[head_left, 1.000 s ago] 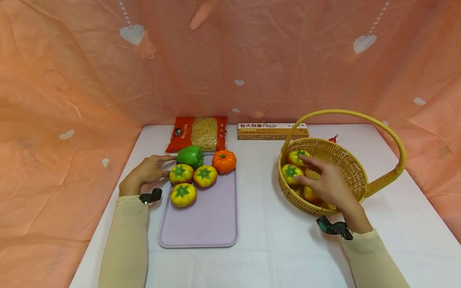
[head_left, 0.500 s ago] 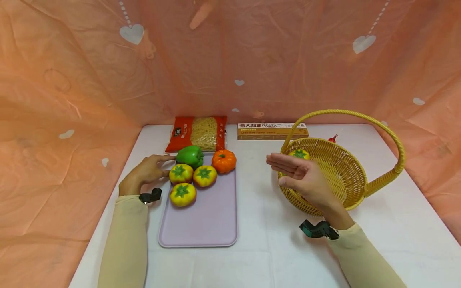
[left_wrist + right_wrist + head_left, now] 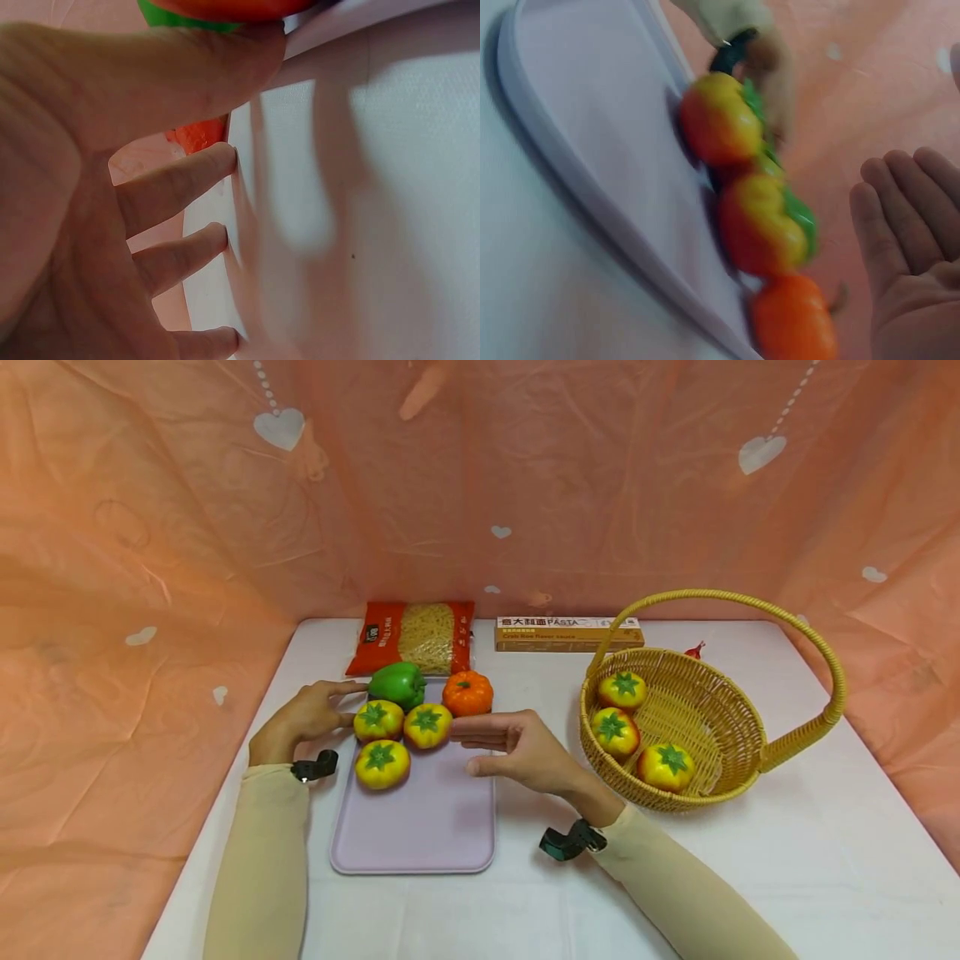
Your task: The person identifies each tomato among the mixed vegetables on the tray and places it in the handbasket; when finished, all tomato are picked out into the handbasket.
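so, the left hand (image 3: 303,720) lies spread beside the green pepper (image 3: 397,686); well apart, the right hand (image 3: 528,756) hovers straight-fingered by a yellow fruit (image 3: 427,727), basket (image 3: 705,718) to its right.

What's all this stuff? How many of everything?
Table: 1, white, underneath
Backdrop: 1, pinkish, behind
Tray: 1, purple, left
Basket: 1, tan, right
Fruits: 6, yellow-red, three on tray, three in basket
Pepper: 1, green, on tray
Pumpkin: 1, orange, on tray
Pasta bag: 1, red, behind tray
Pasta box: 1, brown, right of bag
Small unclear thing: 1, red, behind basket
Wrist cameras: 2, dark, on wrists
Sleeves: 2, beige, on arms
Left hand: 1, beside pepper
Right hand: 1, by tray's edge
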Tool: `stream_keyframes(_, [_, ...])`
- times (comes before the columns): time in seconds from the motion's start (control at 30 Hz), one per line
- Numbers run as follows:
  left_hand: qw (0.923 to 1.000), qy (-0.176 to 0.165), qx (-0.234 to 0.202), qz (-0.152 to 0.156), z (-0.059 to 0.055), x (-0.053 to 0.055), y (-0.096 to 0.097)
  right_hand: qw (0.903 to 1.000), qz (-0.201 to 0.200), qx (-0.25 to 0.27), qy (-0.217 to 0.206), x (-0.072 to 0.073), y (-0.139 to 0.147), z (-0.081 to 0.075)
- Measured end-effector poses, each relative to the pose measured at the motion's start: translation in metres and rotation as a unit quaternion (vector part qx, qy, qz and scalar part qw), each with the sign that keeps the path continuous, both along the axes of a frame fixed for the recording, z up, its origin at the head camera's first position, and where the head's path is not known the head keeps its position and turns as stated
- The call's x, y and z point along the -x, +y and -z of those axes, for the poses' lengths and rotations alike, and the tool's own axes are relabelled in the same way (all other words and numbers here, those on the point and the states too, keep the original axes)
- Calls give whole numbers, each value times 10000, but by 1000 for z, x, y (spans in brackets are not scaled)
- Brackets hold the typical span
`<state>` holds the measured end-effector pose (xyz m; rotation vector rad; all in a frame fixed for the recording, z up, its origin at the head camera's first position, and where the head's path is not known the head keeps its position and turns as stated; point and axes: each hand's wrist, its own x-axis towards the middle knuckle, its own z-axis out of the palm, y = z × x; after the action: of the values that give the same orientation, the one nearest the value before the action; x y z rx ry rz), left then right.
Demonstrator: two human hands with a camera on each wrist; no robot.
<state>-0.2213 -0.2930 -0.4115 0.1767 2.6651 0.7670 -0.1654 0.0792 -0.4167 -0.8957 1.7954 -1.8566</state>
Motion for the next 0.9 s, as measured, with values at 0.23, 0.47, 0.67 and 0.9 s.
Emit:
stream_keyframes(0.23, [9999, 126, 48, 54, 0, 0, -1, 9986, -249, -456, -4, 10, -50, 11])
stream_keyframes(0.47, [9999, 121, 66, 58, 0, 0, 0, 9943, -14, -927, 528, 11, -77, 15])
stream_keyframes(0.67, [9999, 114, 98, 39, -1, 1, 0, 9897, 161, -1225, 716, 8, -85, 15])
stream_keyframes(0.9, [9999, -17, 104, -13, -1, 1, 0, 9777, 471, -1635, 1227, 7, -92, 24])
